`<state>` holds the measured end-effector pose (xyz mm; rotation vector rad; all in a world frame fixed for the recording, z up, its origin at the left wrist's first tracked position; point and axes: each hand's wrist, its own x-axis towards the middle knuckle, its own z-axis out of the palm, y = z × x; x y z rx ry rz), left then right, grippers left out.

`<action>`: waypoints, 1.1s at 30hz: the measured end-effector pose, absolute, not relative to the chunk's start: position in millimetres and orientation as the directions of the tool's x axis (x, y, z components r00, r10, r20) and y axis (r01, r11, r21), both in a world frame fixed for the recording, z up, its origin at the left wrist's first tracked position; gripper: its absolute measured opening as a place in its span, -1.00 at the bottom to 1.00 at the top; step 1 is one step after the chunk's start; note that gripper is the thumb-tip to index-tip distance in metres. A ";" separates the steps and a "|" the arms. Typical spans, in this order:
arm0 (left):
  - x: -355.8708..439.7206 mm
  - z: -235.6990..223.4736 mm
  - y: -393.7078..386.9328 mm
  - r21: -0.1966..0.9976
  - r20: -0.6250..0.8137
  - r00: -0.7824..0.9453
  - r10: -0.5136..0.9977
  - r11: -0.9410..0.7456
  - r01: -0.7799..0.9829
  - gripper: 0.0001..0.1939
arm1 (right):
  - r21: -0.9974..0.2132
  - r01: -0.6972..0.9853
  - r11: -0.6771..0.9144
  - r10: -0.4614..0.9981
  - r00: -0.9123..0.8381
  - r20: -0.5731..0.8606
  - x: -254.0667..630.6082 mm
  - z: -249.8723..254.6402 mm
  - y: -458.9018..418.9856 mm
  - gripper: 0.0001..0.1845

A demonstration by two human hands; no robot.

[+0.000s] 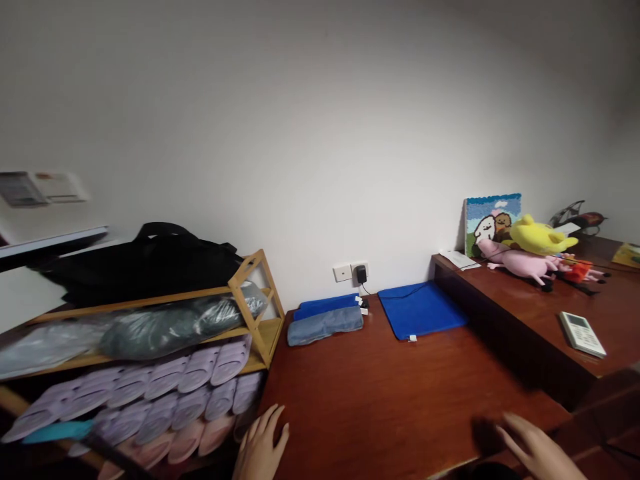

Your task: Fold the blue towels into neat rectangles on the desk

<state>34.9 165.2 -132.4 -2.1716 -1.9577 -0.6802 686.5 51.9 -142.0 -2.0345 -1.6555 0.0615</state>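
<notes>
My left hand (261, 448) rests at the bottom of the view, fingers stretched out and apart, lying on the red-brown wooden surface (380, 393) beside the shoe rack (250, 293). It holds nothing. My right hand (537, 450) reaches in at the lower right, fingers spread over the surface's near edge, also holding nothing. Rows of lilac and pink slippers (165, 400) fill the rack just left of my left hand.
A black bag (145, 263) and wrapped bundles lie on the rack. Against the wall are a blue pad (420, 309), folded blue-grey cushions (325, 320) and a plugged socket (360, 272). A raised ledge (540, 313) at the right bears plush toys (530, 250), a picture and a white remote (583, 333).
</notes>
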 end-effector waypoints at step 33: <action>30.5 -140.6 163.5 0.162 0.410 0.060 0.910 -0.137 0.977 -0.51 | -0.274 0.957 -0.098 0.966 0.158 0.206 578.9 -149.6 204.5 -0.36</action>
